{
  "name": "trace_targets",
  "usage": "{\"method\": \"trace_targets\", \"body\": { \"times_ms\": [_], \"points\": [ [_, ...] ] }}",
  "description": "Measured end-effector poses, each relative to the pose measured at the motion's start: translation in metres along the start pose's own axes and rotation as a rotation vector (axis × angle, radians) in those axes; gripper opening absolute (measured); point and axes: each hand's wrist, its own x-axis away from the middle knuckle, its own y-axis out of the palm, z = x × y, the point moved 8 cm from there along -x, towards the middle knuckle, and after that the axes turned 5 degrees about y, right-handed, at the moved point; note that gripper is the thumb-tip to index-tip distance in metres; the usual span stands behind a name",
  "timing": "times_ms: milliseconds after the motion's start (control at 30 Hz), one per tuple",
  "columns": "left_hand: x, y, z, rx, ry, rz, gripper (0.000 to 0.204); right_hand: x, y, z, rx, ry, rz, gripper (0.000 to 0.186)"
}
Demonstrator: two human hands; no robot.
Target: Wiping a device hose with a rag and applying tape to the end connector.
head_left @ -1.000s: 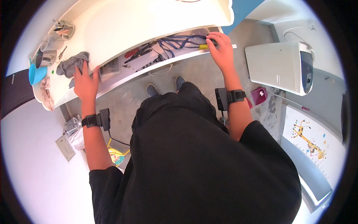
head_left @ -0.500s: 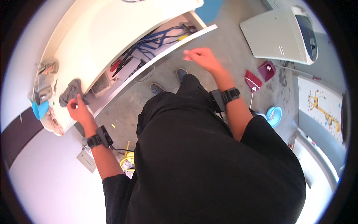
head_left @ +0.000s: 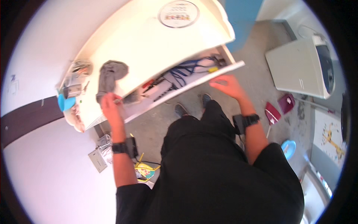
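Observation:
At the desk's left, my left hand has its fingers closed on a grey cloth, which stretches up across the white desktop. My right hand is just outside the open drawer, fingers apart and holding nothing. Inside the drawer lie dark blue cables, a yellow item, red and black tools and a bin or tray that I cannot make out clearly. Along the desk's left side stand a blue cup and several containers, partly blurred.
A round label is on the desktop. A large pale appliance stands at the right, with maroon dustpans and a blue basin nearby on the floor. A yellow-framed item is low at the left.
My left hand has moved along with the grey cloth, which now lies stretched longer across the desktop. My right hand has left the cables for the outside of the drawer. The view has shifted.

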Motion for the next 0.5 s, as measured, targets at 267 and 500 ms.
{"method": "trace_targets", "body": {
  "times_ms": [267,500],
  "points": [
    [0.133,0.002,-0.103,0.623,-0.552,-0.487,0.044,-0.011,0.026,0.011,-0.042,0.212,-0.206,0.029],
    [0.148,-0.001,-0.150,0.721,-0.855,-0.107,0.075,-0.014,0.071,-0.005,0.348,0.239,-0.293,0.039]
  ]
}}
